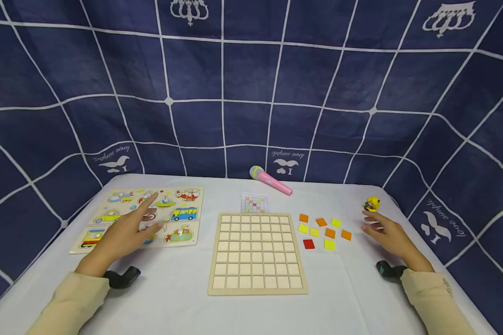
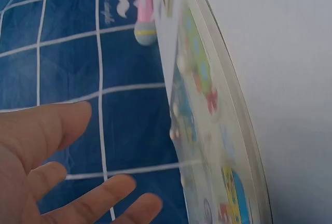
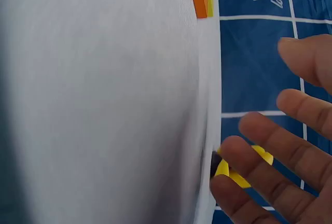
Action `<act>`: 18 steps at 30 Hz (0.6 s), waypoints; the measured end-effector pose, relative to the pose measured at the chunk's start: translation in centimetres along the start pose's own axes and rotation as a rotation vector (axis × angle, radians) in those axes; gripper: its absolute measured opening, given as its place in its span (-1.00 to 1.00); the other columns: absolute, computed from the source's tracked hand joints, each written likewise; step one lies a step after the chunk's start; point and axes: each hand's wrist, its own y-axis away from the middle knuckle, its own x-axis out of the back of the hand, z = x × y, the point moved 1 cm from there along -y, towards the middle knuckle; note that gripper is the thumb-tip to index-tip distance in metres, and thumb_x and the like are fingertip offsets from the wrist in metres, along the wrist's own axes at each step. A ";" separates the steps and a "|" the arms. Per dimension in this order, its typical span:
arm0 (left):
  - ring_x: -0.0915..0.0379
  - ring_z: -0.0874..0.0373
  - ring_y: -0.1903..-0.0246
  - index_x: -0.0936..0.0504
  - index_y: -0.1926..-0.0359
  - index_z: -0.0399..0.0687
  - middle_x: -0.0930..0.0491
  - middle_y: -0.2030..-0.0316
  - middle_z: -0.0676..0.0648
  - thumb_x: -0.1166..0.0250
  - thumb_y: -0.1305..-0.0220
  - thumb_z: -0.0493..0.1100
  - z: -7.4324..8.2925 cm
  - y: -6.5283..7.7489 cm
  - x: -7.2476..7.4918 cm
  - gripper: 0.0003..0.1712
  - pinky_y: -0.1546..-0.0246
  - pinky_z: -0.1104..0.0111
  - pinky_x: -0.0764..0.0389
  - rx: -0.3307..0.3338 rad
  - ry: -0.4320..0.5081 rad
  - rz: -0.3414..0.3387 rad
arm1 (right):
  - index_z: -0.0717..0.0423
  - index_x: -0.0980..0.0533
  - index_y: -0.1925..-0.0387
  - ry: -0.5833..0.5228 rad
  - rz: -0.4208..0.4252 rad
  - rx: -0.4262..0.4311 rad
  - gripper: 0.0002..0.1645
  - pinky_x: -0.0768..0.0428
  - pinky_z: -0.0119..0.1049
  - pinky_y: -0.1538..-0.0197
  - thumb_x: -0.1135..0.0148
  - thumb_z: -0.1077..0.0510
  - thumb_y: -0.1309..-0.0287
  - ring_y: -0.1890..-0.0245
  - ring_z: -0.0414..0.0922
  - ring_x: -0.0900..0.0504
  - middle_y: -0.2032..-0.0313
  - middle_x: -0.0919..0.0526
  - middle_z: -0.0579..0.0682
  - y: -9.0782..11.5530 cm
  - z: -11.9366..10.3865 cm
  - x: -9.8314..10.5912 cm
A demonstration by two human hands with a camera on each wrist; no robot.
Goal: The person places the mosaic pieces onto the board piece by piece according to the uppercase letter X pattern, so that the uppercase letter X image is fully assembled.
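My left hand (image 1: 127, 232) hovers with spread fingers over a wooden knob puzzle (image 1: 199, 195) showing vehicles; it holds nothing. The same hand (image 2: 78, 167) appears beside the puzzle's edge in the left wrist view. At the right, my right hand (image 1: 391, 236) is held with loosely extended fingers just in front of a small yellow figurine (image 1: 372, 203). In the right wrist view its fingers overlap the yellow figurine (image 3: 264, 155). A wooden grid board (image 1: 257, 291) lies between the hands. Several red, orange and yellow square tiles (image 1: 330, 233) are scattered to its right.
Behind the grid board lies a card (image 1: 254, 203) printed with a coloured grid pattern. A pink toy microphone (image 1: 272, 181) rests near the back edge of the white-covered table (image 1: 167, 288). A dark blue checked cloth (image 1: 251, 121) hangs behind and along the sides.
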 end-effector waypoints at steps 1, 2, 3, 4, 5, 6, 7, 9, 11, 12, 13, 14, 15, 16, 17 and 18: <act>-0.58 -0.46 -0.23 0.10 -0.78 0.02 -0.55 -0.36 -0.42 -0.36 -0.54 0.06 0.2 0.1 -0.1 0.07 -0.10 -0.41 -0.55 -0.013 0.014 -0.010 | 0.43 -0.40 -0.44 -0.001 -0.010 0.000 -0.33 -0.67 0.31 -0.12 -0.32 0.10 -0.52 -0.09 0.41 -0.69 -0.19 -0.63 0.49 -0.1 -0.1 -0.1; -0.60 -0.43 -0.20 0.08 -0.77 0.01 -0.59 -0.32 -0.40 -0.37 -0.54 0.05 0.4 0.1 -0.2 0.06 -0.09 -0.37 -0.57 -0.024 0.031 -0.020 | 0.43 -0.41 -0.43 -0.002 -0.017 0.001 -0.34 -0.69 0.28 -0.10 -0.33 0.10 -0.52 -0.08 0.39 -0.69 -0.18 -0.64 0.47 -0.1 -0.2 -0.2; -0.63 -0.40 -0.18 0.05 -0.77 0.00 -0.62 -0.30 -0.38 -0.38 -0.53 0.04 0.6 0.2 -0.3 0.05 -0.08 -0.34 -0.60 -0.036 0.048 -0.029 | 0.43 -0.43 -0.42 -0.005 -0.021 0.011 -0.35 -0.72 0.22 -0.07 -0.34 0.11 -0.50 -0.06 0.38 -0.71 -0.16 -0.66 0.46 -0.2 -0.3 -0.2; -0.65 -0.36 -0.16 0.02 -0.76 -0.02 -0.65 -0.28 -0.35 -0.39 -0.52 0.03 0.8 0.2 -0.4 0.04 -0.08 -0.29 -0.63 -0.053 0.064 -0.033 | 0.42 -0.44 -0.41 -0.013 -0.023 0.020 -0.35 -0.74 0.16 -0.04 -0.36 0.12 -0.49 -0.04 0.35 -0.72 -0.15 -0.67 0.44 -0.2 -0.4 -0.2; -0.68 -0.31 -0.13 -0.02 -0.75 -0.05 -0.67 -0.25 -0.33 -0.39 -0.52 0.01 1.0 0.2 -0.5 0.02 -0.08 -0.25 -0.65 -0.067 0.078 -0.038 | 0.43 -0.45 -0.39 -0.021 -0.022 0.034 -0.37 -0.75 0.07 0.00 -0.37 0.14 -0.47 -0.01 0.33 -0.73 -0.13 -0.69 0.43 -0.2 -0.4 -0.2; -0.70 -0.28 -0.09 -0.04 -0.74 -0.08 -0.69 -0.23 -0.32 -0.40 -0.52 -0.01 1.2 0.3 -0.6 0.00 -0.06 -0.21 -0.67 -0.086 0.095 -0.043 | 0.43 -0.47 -0.37 -0.032 -0.019 0.048 -0.38 -0.75 -0.03 0.03 -0.39 0.16 -0.45 0.01 0.31 -0.74 -0.10 -0.70 0.41 -0.2 -0.5 -0.3; -0.72 -0.24 -0.06 -0.08 -0.73 -0.10 -0.71 -0.20 -0.30 -0.40 -0.52 -0.03 1.4 0.3 -0.7 -0.02 -0.05 -0.18 -0.69 -0.098 0.113 -0.049 | 0.44 -0.49 -0.36 -0.040 -0.018 0.065 -0.39 -0.74 -0.13 0.07 -0.40 0.19 -0.43 0.04 0.28 -0.75 -0.08 -0.72 0.40 -0.3 -0.6 -0.3; -0.74 -0.17 -0.01 -0.10 -0.71 -0.11 -0.74 -0.15 -0.26 -0.41 -0.51 -0.02 1.7 0.4 -0.9 -0.04 0.00 -0.12 -0.72 -0.107 0.128 -0.065 | 0.45 -0.51 -0.32 -0.057 -0.020 0.090 -0.41 -0.69 -0.29 0.14 -0.42 0.22 -0.40 0.09 0.22 -0.76 -0.04 -0.74 0.37 -0.3 -0.7 -0.4; -0.75 -0.13 0.02 -0.12 -0.70 -0.12 -0.76 -0.11 -0.22 -0.42 -0.50 -0.01 2.1 0.4 -1.2 -0.04 0.02 -0.07 -0.74 -0.112 0.146 -0.085 | 0.45 -0.54 -0.30 -0.068 -0.028 0.099 -0.43 -0.66 -0.36 0.16 -0.43 0.23 -0.38 0.12 0.16 -0.75 0.00 -0.76 0.32 -0.3 -0.9 -0.5; -0.76 -0.11 0.03 -0.13 -0.70 -0.13 -0.77 -0.09 -0.21 -0.42 -0.49 -0.01 2.2 0.4 -1.4 -0.03 0.04 -0.04 -0.74 -0.119 0.159 -0.096 | 0.45 -0.55 -0.29 -0.072 -0.033 0.099 -0.44 -0.66 -0.37 0.15 -0.43 0.24 -0.38 0.13 0.12 -0.75 0.02 -0.78 0.30 -0.3 -0.9 -0.6; -0.75 -0.09 0.03 -0.14 -0.69 -0.13 -0.77 -0.07 -0.17 -0.43 -0.48 0.01 2.3 0.5 -1.5 -0.03 0.05 -0.01 -0.75 -0.113 0.170 -0.107 | 0.44 -0.55 -0.29 -0.076 -0.040 0.098 -0.45 -0.65 -0.37 0.15 -0.43 0.24 -0.38 0.14 0.09 -0.74 0.04 -0.78 0.27 -0.4 -0.9 -0.6; -0.75 -0.08 0.02 -0.15 -0.69 -0.13 -0.78 -0.06 -0.16 -0.44 -0.47 0.03 2.5 0.5 -1.6 -0.02 0.07 0.03 -0.75 -0.111 0.182 -0.119 | 0.44 -0.56 -0.28 -0.080 -0.047 0.094 -0.46 -0.65 -0.37 0.15 -0.43 0.24 -0.38 0.15 0.05 -0.73 0.06 -0.79 0.24 -0.4 -1.0 -0.7; -0.76 -0.07 0.03 -0.16 -0.69 -0.13 -0.78 -0.05 -0.14 -0.45 -0.46 0.03 2.6 0.5 -1.7 -0.02 0.09 0.06 -0.75 -0.112 0.199 -0.129 | 0.44 -0.57 -0.28 -0.087 -0.054 0.091 -0.47 -0.65 -0.37 0.15 -0.43 0.25 -0.38 0.16 0.00 -0.73 0.08 -0.80 0.21 -0.4 -1.0 -0.8; -0.75 -0.06 0.03 -0.16 -0.68 -0.14 -0.78 -0.05 -0.13 -0.46 -0.45 0.04 2.7 0.4 -1.8 -0.01 0.10 0.08 -0.74 -0.115 0.213 -0.140 | 0.44 -0.57 -0.27 -0.095 -0.061 0.087 -0.48 -0.65 -0.37 0.14 -0.43 0.25 -0.38 0.17 -0.05 -0.72 0.10 -0.80 0.18 -0.4 -1.0 -0.9; -0.75 -0.04 0.03 -0.17 -0.68 -0.14 -0.79 -0.05 -0.12 -0.47 -0.44 0.05 2.8 0.4 -1.9 -0.01 0.11 0.11 -0.74 -0.114 0.224 -0.149 | 0.44 -0.57 -0.27 -0.106 -0.068 0.082 -0.48 -0.65 -0.38 0.14 -0.43 0.25 -0.39 0.17 -0.11 -0.70 0.11 -0.80 0.16 -0.4 -1.0 -0.9; -0.75 -0.03 0.04 -0.18 -0.67 -0.16 -0.79 -0.05 -0.12 -0.47 -0.44 0.06 2.9 0.4 -2.0 0.00 0.13 0.13 -0.73 -0.121 0.237 -0.160 | 0.44 -0.57 -0.27 -0.117 -0.075 0.079 -0.48 -0.65 -0.39 0.13 -0.43 0.26 -0.39 0.18 -0.17 -0.69 0.12 -0.80 0.15 -0.4 -1.0 -1.0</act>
